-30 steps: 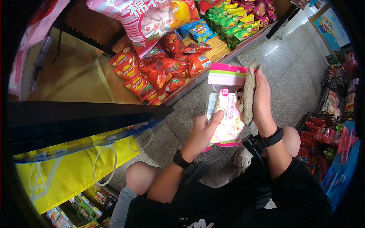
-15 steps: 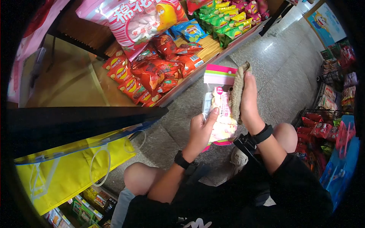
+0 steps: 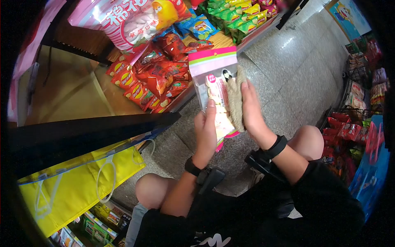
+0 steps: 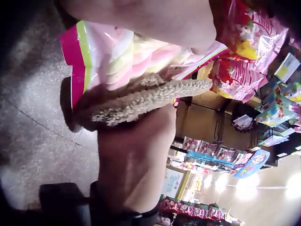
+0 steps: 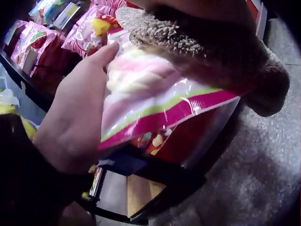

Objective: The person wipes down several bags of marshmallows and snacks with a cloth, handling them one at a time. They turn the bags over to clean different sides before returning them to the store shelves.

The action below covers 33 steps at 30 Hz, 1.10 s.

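Note:
A clear-fronted bag of pastel sweets point(image 3: 213, 57) with a pink and green top band is tilted in front of the body. My left hand point(image 3: 206, 131) grips its lower left edge, thumb on the front and fingers behind. Along the bag's right side, my right hand point(image 3: 255, 113) presses a beige fuzzy cloth point(image 3: 235, 103), its visible fingers straight. The right wrist view shows the cloth point(image 5: 160, 35) against the bag point(image 5: 141, 80), beside the left hand point(image 5: 75, 110). In the left wrist view the cloth point(image 4: 150, 101) lies between bag and right hand point(image 4: 136, 155).
A shelf of red snack bags point(image 3: 158, 78) and a large pink bag point(image 3: 133, 26) stands at upper left. Yellow fabric point(image 3: 82, 185) hangs at lower left below a dark beam point(image 3: 82, 131). Racks of packets point(image 3: 347, 129) line the right, beyond grey floor point(image 3: 288, 82).
Both hands, the bag and the cloth have moved left and slightly up in the head view. The bag now overlaps the shelf edge. Both hands keep their contact.

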### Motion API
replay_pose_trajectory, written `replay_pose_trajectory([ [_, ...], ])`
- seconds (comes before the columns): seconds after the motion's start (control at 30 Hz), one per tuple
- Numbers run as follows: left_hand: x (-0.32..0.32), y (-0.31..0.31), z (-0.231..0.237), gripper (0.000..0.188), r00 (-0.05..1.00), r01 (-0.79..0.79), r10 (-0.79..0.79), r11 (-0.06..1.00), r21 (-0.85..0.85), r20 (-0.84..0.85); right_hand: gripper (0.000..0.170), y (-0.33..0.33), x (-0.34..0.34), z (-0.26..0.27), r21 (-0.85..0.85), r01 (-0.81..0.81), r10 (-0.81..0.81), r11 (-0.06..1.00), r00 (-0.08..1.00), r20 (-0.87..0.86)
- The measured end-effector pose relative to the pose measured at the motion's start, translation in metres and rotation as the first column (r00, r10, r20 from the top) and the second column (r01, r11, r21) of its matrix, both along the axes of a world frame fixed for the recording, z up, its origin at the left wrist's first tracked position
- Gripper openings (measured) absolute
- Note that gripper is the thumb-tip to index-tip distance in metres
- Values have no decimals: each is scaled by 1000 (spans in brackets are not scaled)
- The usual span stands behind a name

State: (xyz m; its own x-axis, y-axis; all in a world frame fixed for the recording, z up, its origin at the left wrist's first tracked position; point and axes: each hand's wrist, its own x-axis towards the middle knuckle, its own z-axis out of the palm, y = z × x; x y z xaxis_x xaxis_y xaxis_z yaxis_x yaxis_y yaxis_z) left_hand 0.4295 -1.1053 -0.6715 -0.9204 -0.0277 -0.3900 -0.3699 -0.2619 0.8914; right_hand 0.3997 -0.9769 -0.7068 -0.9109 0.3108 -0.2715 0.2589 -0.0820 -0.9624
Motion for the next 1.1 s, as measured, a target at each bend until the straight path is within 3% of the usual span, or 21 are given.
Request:
replay_pose_trajectory([
  [0.1, -3, 3, 4, 54, 999, 18, -13, 993, 116, -40, 53, -15, 14, 7, -66, -98, 97, 993, 995, -20],
  [0.17, -5, 13, 18, 63, 993, -118, 109, 929, 350, 43, 56, -24, 20, 4, -197, -95, 94, 976, 995, -16],
  [0.23, -4, 6, -9, 68, 999, -33, 28, 921, 389, 18, 53, -27, 24, -9, -151, -141, 132, 978, 989, -68],
  [0.37, 0, 3, -16, 58, 995, -64, 37, 943, 327, 88, 53, -50, 40, 3, -208, -222, 200, 952, 972, -123],
  [0.43, 8, -13, -66, 50, 984, 84, -89, 996, -43, -155, 55, -56, 46, 12, -381, -229, 210, 896, 973, -90],
  [0.47, 15, -23, -94, 46, 989, 59, -66, 997, -55, -135, 56, -55, 47, 23, -465, -241, 223, 852, 970, -95],
  [0.5, 19, -18, -95, 46, 989, 71, -76, 997, -41, -126, 56, -53, 51, 27, -456, -226, 213, 860, 974, -82],
  [0.57, 17, -6, -96, 48, 978, 104, -120, 990, -98, -169, 55, -46, 51, 34, -207, -340, 321, 917, 939, -121],
  [0.7, 22, 1, -91, 54, 954, 137, -196, 959, -250, -229, 48, -40, 50, 47, -327, -231, 242, 916, 970, -6],
  [0.8, 22, 1, -83, 60, 926, 144, -258, 916, -373, -275, 47, -35, 48, 28, -399, -149, 188, 905, 980, 59],
  [0.93, 20, 3, -71, 59, 926, 181, -286, 909, -374, -247, 37, -29, 50, -3, -199, -42, 57, 979, 996, 70],
  [1.03, 18, -3, -58, 60, 928, 208, -306, 899, -384, -213, 33, -14, 40, 11, -302, -57, 100, 951, 986, 130],
  [1.07, 11, -11, -47, 63, 886, 236, -396, 832, -502, -241, 33, -10, 36, 12, -304, -64, 106, 950, 987, 124],
  [1.1, 7, -13, -39, 63, 887, 226, -391, 833, -505, -247, 30, -7, 31, 14, -333, -67, 110, 940, 988, 111],
])
